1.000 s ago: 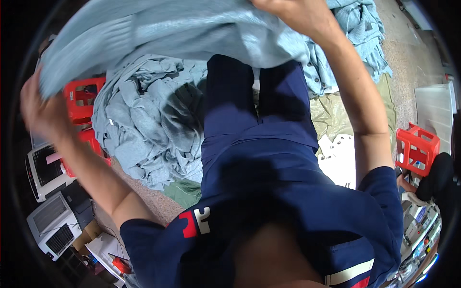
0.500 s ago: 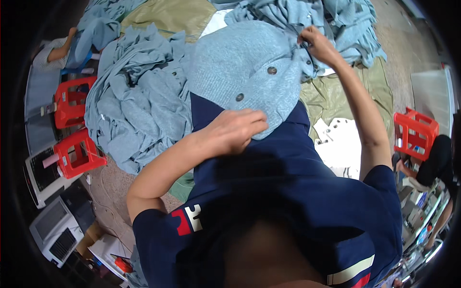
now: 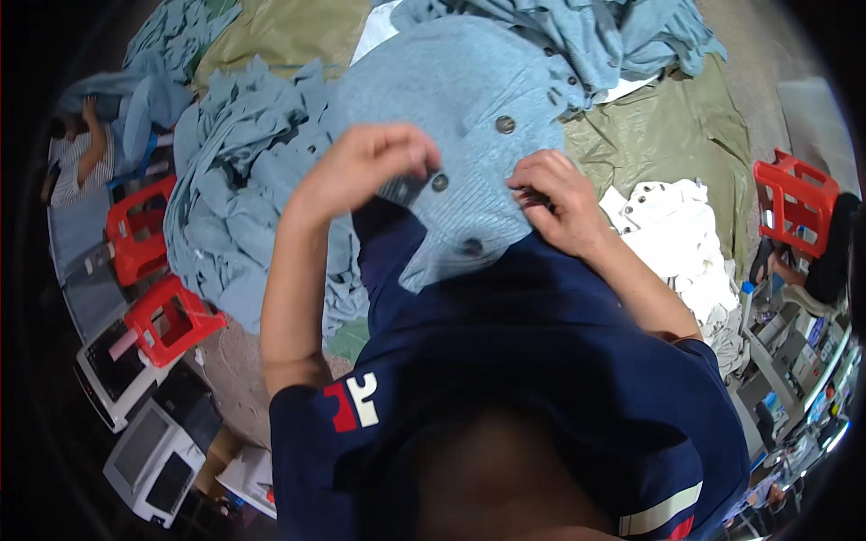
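Your left hand [image 3: 365, 167] curls over the sweater's [image 3: 456, 86] left side, your right hand [image 3: 564, 200] at its right edge — I can't tell either grip.

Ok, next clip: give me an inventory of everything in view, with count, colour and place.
Button-front knit garment: one, blue-grey, across the lap
Knit garment piles: at least three, blue-grey, upper left, left, top
White garments: uncountable, white, right
Sheeting: count unclear, olive, upper left and right
Stools: three, red, two left, one right
Machines: two, white and black, lower left
Co-worker: one, striped top, far left
Shirt: one, navy, worn
Left hand: one, bare, by a dark button
Right hand: one, bare, at the garment's right edge
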Tool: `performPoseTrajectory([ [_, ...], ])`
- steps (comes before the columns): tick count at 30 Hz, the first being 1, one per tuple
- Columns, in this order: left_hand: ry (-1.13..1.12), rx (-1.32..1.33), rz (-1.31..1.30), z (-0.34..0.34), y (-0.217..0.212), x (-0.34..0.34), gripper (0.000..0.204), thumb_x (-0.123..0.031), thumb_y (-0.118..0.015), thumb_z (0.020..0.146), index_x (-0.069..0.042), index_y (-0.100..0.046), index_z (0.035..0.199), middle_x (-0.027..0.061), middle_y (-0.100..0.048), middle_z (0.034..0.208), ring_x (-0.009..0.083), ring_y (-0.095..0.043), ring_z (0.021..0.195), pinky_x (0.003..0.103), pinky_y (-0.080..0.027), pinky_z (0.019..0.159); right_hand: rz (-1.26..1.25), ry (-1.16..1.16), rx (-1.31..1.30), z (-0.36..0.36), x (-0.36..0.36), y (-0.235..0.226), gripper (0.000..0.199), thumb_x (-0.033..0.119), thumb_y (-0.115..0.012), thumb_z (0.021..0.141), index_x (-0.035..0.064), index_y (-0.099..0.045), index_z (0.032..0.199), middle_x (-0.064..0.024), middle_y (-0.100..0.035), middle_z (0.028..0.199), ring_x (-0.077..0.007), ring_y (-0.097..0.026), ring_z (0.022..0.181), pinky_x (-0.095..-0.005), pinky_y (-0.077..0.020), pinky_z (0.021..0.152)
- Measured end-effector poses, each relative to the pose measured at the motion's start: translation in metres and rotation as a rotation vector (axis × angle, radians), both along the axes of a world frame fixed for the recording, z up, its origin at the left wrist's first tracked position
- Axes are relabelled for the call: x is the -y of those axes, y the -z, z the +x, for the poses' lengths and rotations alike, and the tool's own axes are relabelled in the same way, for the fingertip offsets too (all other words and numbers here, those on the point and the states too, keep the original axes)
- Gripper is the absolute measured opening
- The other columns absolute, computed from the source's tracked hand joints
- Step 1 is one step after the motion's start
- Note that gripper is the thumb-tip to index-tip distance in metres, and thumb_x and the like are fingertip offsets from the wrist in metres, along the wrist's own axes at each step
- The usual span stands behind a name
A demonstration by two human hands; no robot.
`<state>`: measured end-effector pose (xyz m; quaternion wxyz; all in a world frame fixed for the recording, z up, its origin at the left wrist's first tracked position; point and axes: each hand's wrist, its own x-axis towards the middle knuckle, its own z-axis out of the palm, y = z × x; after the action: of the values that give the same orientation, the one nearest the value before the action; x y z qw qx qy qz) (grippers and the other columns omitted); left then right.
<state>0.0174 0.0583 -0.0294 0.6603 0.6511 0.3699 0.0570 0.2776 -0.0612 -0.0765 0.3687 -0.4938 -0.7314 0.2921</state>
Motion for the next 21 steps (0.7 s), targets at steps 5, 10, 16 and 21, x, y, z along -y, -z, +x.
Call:
performPoseTrajectory([
  [5,-0.021,-0.119,-0.186,0.005,0.043,-0.016,0.028,-0.024,-0.055,0.095,-0.001,-0.063,0.11,0.0037,-0.066,0.101,0.0119,-0.06,0.09,0.025,-0.047,0.078,-0.034,-0.034,-0.008,0.004,-0.009,-0.002,0.025,-0.005,-0.061,0.066,0.0032,-0.062,0.09,-0.0092,-0.061,0.088,-0.0273,-0.059,0.08,-0.0349,-0.0493,0.067],
  [10,0.063,0.027,-0.245,0.011,0.04,0.009,0.013,-0.011,-0.068,0.08,-0.003,-0.062,0.089,-0.0075,-0.051,0.073,0.0032,-0.042,0.066,0.023,-0.037,0.059,-0.347,0.168,-0.194,-0.003,-0.011,-0.004,0.016,-0.001,-0.066,0.078,0.0023,-0.063,0.093,-0.0093,-0.064,0.078,-0.0186,-0.063,0.069,-0.0291,-0.0498,0.063],
  [16,0.4,-0.049,-0.023,0.006,-0.02,0.025,0.018,-0.015,-0.067,0.082,-0.001,-0.059,0.09,-0.0011,-0.046,0.065,0.0086,-0.041,0.06,0.028,-0.038,0.054,-0.169,-0.119,0.277,-0.02,-0.015,-0.015,0.026,0.026,-0.069,0.083,0.008,-0.061,0.099,-0.0117,-0.06,0.077,-0.028,-0.063,0.072,-0.0379,-0.0503,0.061],
  [21,-0.448,-0.469,0.723,-0.056,0.057,-0.058,0.045,-0.033,-0.071,0.083,-0.005,-0.061,0.117,0.0095,-0.061,0.114,0.0187,-0.057,0.098,0.03,-0.045,0.081,-0.045,-0.21,0.219,-0.031,-0.018,-0.016,0.025,0.028,-0.066,0.084,0.0058,-0.054,0.079,-0.0111,-0.056,0.071,-0.0296,-0.062,0.069,-0.0405,-0.0483,0.057],
])
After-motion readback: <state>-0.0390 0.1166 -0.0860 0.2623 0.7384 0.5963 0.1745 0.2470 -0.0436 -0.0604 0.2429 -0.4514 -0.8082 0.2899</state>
